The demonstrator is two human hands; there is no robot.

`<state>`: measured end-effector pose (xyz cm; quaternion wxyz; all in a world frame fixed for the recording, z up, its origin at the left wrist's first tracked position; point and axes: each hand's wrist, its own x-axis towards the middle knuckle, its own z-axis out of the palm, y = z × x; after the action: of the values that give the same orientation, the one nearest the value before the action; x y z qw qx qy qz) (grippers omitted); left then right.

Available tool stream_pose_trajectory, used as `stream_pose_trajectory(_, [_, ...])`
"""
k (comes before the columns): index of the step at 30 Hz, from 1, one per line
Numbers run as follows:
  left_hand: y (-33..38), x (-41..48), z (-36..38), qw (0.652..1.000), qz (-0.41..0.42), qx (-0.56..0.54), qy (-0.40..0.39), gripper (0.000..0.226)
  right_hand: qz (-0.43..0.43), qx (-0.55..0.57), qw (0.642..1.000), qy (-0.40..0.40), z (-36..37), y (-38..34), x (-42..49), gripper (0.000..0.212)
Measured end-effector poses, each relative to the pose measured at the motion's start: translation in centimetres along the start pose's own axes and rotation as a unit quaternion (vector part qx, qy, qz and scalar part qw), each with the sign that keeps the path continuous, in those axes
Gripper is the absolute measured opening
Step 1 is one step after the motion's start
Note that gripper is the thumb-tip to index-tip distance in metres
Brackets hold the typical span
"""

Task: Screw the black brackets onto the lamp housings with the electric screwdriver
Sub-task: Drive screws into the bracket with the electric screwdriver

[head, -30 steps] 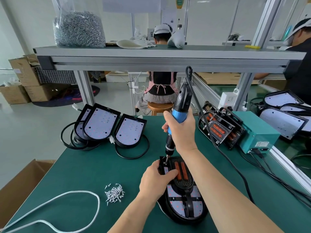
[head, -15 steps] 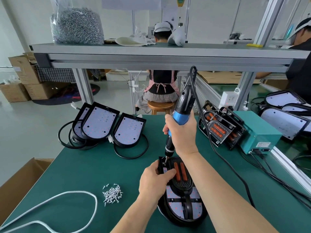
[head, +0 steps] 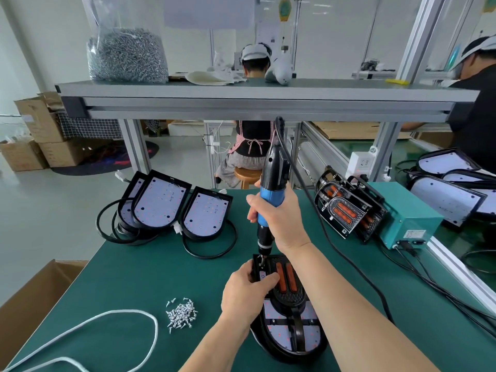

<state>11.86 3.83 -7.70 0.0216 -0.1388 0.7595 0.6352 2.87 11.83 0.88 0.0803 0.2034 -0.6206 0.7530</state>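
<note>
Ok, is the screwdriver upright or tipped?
Nearly upright, slightly tilted: the right hand grips the electric screwdriver, bit down on the black bracket.

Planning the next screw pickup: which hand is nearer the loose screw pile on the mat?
Left. The left hand grips the black bracket just right of the screw pile; the right hand holds the electric screwdriver, higher and farther back.

Only two bare forearms and hands show of the person: the left hand [head: 245,294] with its arm from 6 o'clock, the right hand [head: 279,218] with its arm from 5 o'clock (both uncovered to the frame's lower edge).
</note>
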Motion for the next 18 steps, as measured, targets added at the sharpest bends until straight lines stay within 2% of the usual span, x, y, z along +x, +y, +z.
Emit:
stream_pose_trajectory(6, [0.3, -0.2, -0.1, 1.000, 0.013, 0.016, -0.005, 0.024, 0.004, 0.042, 0.999, 0.021, -0.9, -0.8, -0.3, 0.027])
stream_pose_trajectory(13, [0.1, -0.1, -0.3, 1.000, 0.003, 0.016, -0.003, 0.029, -0.008, 0.112, 0.993, 0.016, -2.7, -3.7, 0.5, 0.022])
stream_pose_trajectory(18, [0.1, 0.0, -0.3, 1.000, 0.002, 0.003, -0.008, 0.034, 0.041, 0.130, 0.985, 0.105, -6.4, -5.4, 0.3, 0.015])
